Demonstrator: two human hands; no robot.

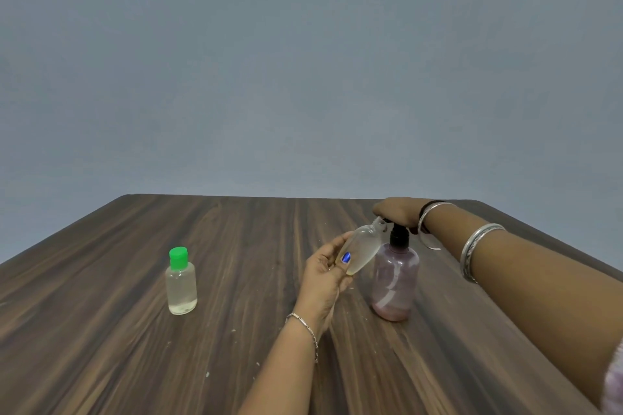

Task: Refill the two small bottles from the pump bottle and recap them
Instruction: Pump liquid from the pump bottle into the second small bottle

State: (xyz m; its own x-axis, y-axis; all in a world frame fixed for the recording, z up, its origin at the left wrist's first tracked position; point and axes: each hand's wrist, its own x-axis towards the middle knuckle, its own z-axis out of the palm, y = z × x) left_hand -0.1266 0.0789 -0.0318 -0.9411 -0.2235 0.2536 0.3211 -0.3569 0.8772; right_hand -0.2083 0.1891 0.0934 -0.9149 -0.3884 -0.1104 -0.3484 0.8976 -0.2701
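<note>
The left hand is raised mid-frame, palm turned inward, its fingers and thumb curled in a grip, the forearm rising from the lower edge. The right hand reaches further forward, palm down, pressing from above, wrist bent, forearm stretching in from the right.

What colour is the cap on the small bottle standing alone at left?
Bright green cap on the small bottle, clearest in the head view.

Both forearms are bare. The left hand has a thumbnail painted glossy blue, and a thin silver chain bracelet circles its wrist. The right hand wears silver bangles and a dark band. A pale patterned sleeve shows bottom right.
</note>
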